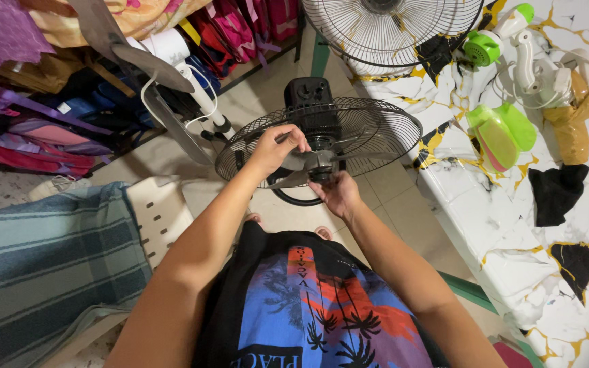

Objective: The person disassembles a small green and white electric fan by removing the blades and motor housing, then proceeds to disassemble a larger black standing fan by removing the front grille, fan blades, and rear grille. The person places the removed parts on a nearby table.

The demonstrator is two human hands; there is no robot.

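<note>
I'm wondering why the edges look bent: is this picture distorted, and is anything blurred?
Head view: wide lens bows the marble-pattern table at right; even indoor light, soft shadows; left hand and right hand on the fan blades are fairly sharp.

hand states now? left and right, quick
Left hand: closed, fingers pinching a grey fan blade inside the black rear grille.
Right hand: closed on the blade hub from below.

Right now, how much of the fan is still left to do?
Done: the front guard is off, so the grey blades lie bare in the black rear cage. In hand: the left hand holds a blade, and the right hand is at the hub. Left: the blades still sit on the motor.
</note>
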